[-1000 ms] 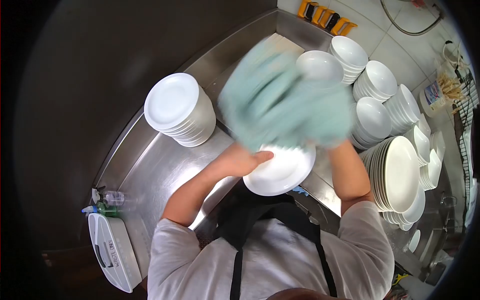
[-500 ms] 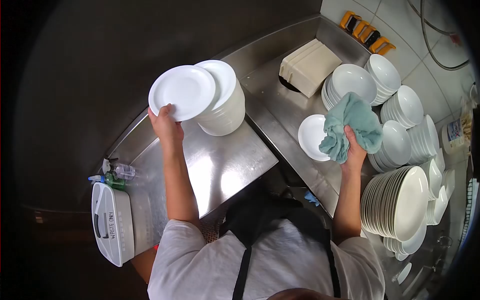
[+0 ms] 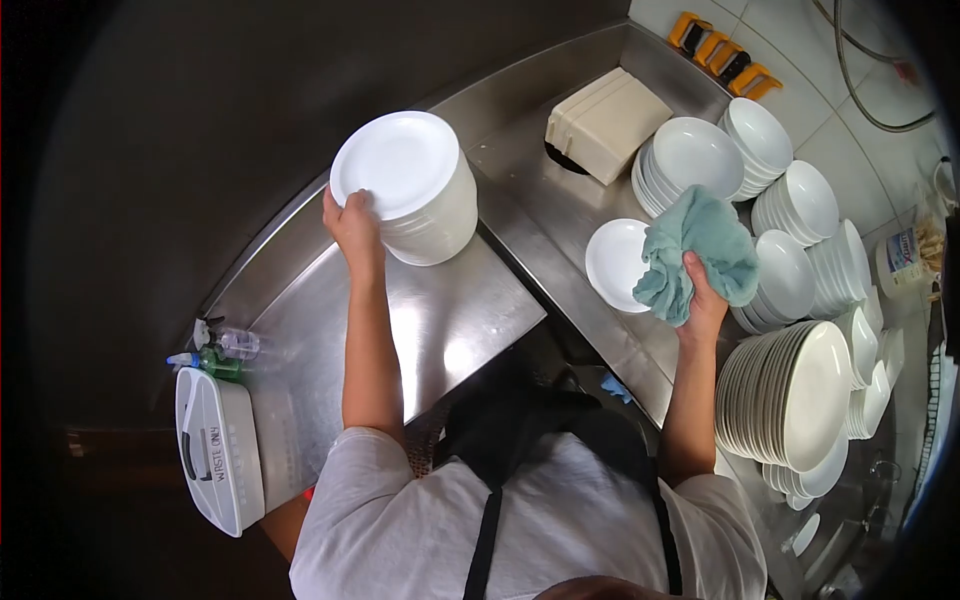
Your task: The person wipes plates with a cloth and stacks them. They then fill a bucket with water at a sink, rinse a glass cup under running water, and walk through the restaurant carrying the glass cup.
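Observation:
My left hand (image 3: 355, 225) grips the near edge of a white plate (image 3: 395, 163), thumb on its rim. That plate lies on top of a tall stack of white plates (image 3: 432, 232) on the steel counter. Bunched in my right hand (image 3: 705, 300) is a light green cloth (image 3: 698, 250), held above the right counter. Just left of the cloth, and partly under it, a small white plate (image 3: 615, 265) rests on the steel.
Several stacks of white bowls (image 3: 698, 155) and a tall stack of large plates (image 3: 817, 395) stand at the right. A beige container (image 3: 608, 125) sits at the back. Spray bottles (image 3: 238, 343) and a lidded waste bin (image 3: 245, 450) are at the left.
The plate in my left hand has moved right onto the stack and now lines up with it. My right hand still holds the cloth, which earlier was against a plate in front of me.

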Available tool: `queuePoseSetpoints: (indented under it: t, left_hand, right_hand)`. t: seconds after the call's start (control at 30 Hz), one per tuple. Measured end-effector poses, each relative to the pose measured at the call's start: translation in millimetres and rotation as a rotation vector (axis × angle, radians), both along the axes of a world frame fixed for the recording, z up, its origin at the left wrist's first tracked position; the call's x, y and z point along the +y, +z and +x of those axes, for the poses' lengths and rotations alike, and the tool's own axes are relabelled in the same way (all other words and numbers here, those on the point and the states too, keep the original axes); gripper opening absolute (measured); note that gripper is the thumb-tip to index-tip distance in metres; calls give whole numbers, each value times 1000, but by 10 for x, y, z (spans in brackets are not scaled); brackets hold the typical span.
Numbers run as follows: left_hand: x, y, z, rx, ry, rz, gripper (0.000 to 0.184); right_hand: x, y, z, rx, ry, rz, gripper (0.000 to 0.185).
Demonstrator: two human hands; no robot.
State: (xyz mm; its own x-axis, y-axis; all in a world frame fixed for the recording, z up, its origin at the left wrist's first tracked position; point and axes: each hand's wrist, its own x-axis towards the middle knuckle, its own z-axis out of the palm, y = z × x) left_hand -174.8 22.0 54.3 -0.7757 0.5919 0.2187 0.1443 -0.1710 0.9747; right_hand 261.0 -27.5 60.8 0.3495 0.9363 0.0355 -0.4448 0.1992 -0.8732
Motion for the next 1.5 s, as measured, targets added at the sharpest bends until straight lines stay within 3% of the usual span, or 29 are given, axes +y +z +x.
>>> queuePoseSetpoints:
  t: [0.07, 0.1, 0.13, 0.2, 0.23, 0.27, 0.37, 0.4, 0.47, 0.57, 0.67, 0.8, 0.9, 1.0, 1.1, 1.2, 1.27, 1.37, 1.47, 1.5]
  left_hand:
    - [105, -285, -163, 288, 104, -97, 51]
    - [88, -259, -10, 589, 458, -163, 50]
    - [16, -54, 231, 594, 364, 19, 48]
    - [-264, 359, 723, 585, 173, 372, 44]
    - [-369, 250, 860, 569, -73, 264, 41]
    - [-355, -16, 1085, 258, -366, 218, 35]
    - [-299, -299, 1911, 588, -740, -113, 31]
    - [-140, -712, 2139, 507, -761, -103, 31]
    - [107, -1081, 2410, 689, -782, -219, 28]
    - [414, -1436, 2656, 778, -865, -541, 27]
    - [655, -1671, 2756, 944, -955, -560, 34]
    - [848, -1754, 2697, 372, -1214, -776, 36]
    - [903, -1849, 2716, -31, -1223, -829, 32]
    - [803, -1454, 2768, -41, -1139, -848, 30]
    - [774, -1348, 2770, -81, -1129, -815, 30]
    - [925, -1844, 2756, 205, -1142, -820, 32]
    - [858, -1704, 2763, 364, -1125, -773, 31]
    - [820, -1623, 2769, 387, -1146, -798, 34]
    - [812, -1588, 2801, 481, -1113, -762, 31]
    - [871, -1685, 2790, 513, -1128, -772, 32]
  right_hand:
    - [10, -28, 75, -115, -23, -10, 43]
    - [50, -118, 138, -223, -49, -9, 41]
    - [110, -169, 212, -330, -79, -8, 39]
    - [299, -218, 358, -900, -122, 77, 40]
    - [458, -326, 464, -1189, -113, 153, 42]
    - [557, -460, 537, -1476, -96, 236, 44]
    - [717, -1045, 389, -1195, -228, -113, 49]
    - [721, -1202, 352, -1368, -256, -60, 50]
    - [691, -1459, 326, -1715, -310, 47, 53]
    - [682, -1504, 346, -1607, -216, -24, 58]
    - [650, -1359, 357, -1483, -131, -77, 56]
    - [761, -1602, 409, -1548, -215, 27, 47]
    - [898, -1470, 303, -1690, 37, 209, 39]
    - [1116, -1751, -2, -1537, 199, 353, 34]
    - [953, -1850, -107, -1571, 161, 187, 34]
    - [583, -2107, 2, -1461, 100, 134, 37]
    - [244, -1824, 213, -1457, 156, 241, 39]
    - [154, -1438, 614, -1060, 173, 90, 42]
    - [467, -1441, 884, -1501, -211, -372, 45]
    - [562, -1670, 970, -1621, -152, -297, 48]
